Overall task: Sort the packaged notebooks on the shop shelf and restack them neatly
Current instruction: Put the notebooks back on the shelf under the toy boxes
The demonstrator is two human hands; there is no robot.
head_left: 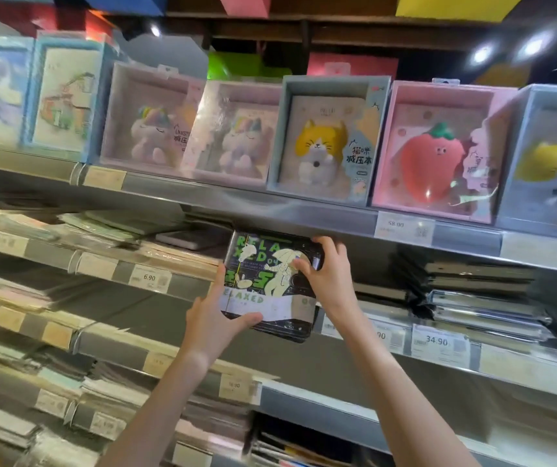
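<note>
A black packaged notebook (263, 284) printed with green "RELAXED" lettering and a pale cartoon figure is held up in front of the middle shelf. My left hand (216, 318) grips its lower left corner, thumb across the front. My right hand (324, 267) grips its upper right edge, fingers curled over the top. Dark packaged notebooks (479, 298) lie stacked on the shelf to the right. Flat pale notebooks (119, 227) lie on the shelf to the left.
The upper shelf (304, 210) carries boxed squishy-toy notebooks: unicorns (149, 126), a cat (324, 143), a strawberry (435, 156). Price tags (437, 342) line the shelf rails. Lower shelves at left hold more stacked stationery (34, 375).
</note>
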